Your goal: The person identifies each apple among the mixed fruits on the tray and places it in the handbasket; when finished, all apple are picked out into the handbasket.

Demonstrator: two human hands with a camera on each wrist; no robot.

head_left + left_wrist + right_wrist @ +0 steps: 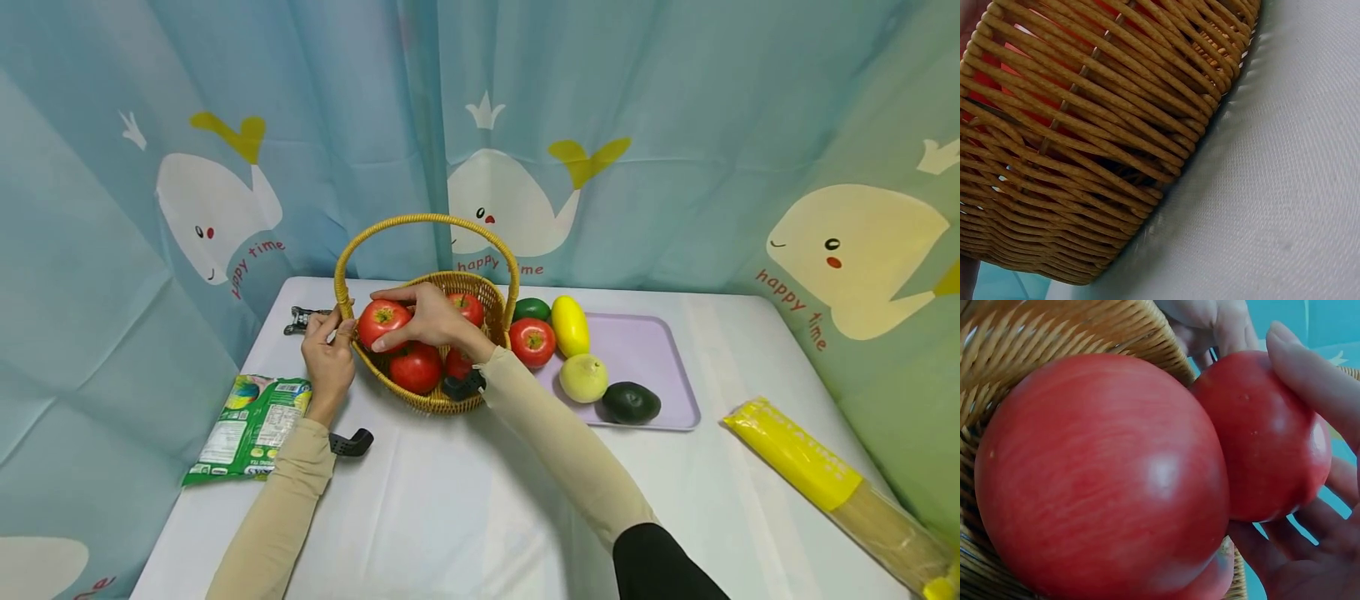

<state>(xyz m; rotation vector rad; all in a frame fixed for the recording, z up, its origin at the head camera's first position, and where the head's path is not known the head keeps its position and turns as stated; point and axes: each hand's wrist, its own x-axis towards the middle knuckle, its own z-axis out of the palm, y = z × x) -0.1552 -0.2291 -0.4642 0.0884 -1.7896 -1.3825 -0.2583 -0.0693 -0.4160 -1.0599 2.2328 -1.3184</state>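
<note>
A golden wicker basket (429,405) with a tall arched handle (427,218) holds several red apples, one of them (417,372) at the front. My left hand (328,360) pinches the basket's left rim near the foot of the handle. At the same side, my right hand (433,315) grips a red apple (381,320) from above, thumb and fingers spread around it. The right wrist view shows this apple (1266,437) against a larger-looking apple (1097,475). In the left wrist view, the woven basket wall (1147,119) fills much of the picture.
On the right, a lilac tray (660,350) carries a red apple (532,342), a yellow fruit (570,327), a pale round fruit (583,378) and dark green ones. A green snack bag (258,425) lies left; a yellow noodle packet (798,454) lies right.
</note>
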